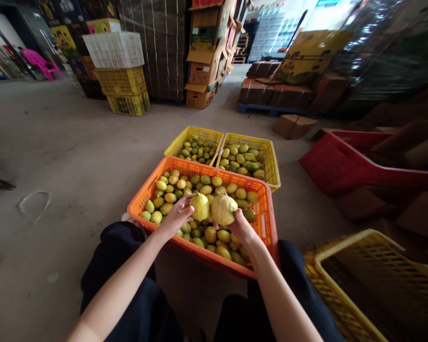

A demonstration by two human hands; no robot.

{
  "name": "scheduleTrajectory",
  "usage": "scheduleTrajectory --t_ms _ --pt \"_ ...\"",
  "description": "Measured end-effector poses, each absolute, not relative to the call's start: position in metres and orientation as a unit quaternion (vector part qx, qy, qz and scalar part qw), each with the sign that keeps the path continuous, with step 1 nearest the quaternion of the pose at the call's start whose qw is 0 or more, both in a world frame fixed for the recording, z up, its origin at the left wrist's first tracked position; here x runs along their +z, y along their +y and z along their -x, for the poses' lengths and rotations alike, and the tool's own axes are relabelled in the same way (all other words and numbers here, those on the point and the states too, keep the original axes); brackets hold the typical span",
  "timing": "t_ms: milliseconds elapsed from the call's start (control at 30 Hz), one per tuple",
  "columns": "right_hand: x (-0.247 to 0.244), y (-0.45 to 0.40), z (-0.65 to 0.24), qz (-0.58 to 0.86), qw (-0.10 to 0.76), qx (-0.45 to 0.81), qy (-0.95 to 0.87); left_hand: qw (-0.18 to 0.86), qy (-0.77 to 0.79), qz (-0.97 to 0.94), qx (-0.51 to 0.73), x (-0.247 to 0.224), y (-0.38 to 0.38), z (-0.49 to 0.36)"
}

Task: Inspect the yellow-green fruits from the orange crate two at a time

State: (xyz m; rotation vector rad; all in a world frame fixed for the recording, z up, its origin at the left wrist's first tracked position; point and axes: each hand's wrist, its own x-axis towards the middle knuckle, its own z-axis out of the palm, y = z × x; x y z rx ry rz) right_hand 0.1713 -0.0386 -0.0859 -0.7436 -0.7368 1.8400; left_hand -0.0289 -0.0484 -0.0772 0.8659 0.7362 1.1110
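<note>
My left hand point(180, 214) grips a smooth yellow lemon point(199, 207) from its left side. A larger, bumpy, paler lemon point(223, 209) sits in my right hand point(240, 225), thumb on its near right side. The two fruits are held side by side, close together, above an orange crate point(203, 167). Many green and yellow lemons point(167, 208) fill that crate beneath my hands. Just beyond it stand a left yellow crate point(180, 138) and a right yellow crate point(274, 164), both holding more of the same fruit.
A yellow basket point(364, 237) is at my lower right, with a red bin point(321, 164) behind it. A cardboard box point(294, 126) lies on the floor. Stacked crates point(123, 80) stand at the back left, near tall carton stacks point(201, 71). A pink chair point(39, 61) is far left.
</note>
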Motion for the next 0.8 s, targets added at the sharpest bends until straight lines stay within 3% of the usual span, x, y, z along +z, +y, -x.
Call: scheduleTrajectory --t_ms 233,500,633,800 --pt "-0.08 -0.045 -0.156 0.329 0.462 0.697 -0.438 0.702 0.368 -0.326 0.515 -0.082 -0.054 0.039" --pt "-0.084 -0.046 -0.14 0.38 0.52 0.685 -0.34 0.736 0.336 -0.244 0.534 -0.081 -0.059 0.047" --pt "-0.083 -0.051 -0.139 0.344 0.572 0.682 -0.299 0.739 0.335 -0.192 0.552 -0.082 -0.059 0.049" --pt "-0.078 -0.052 -0.141 0.305 0.573 0.701 -0.294 0.787 0.294 -0.165 0.517 -0.076 -0.058 0.043"
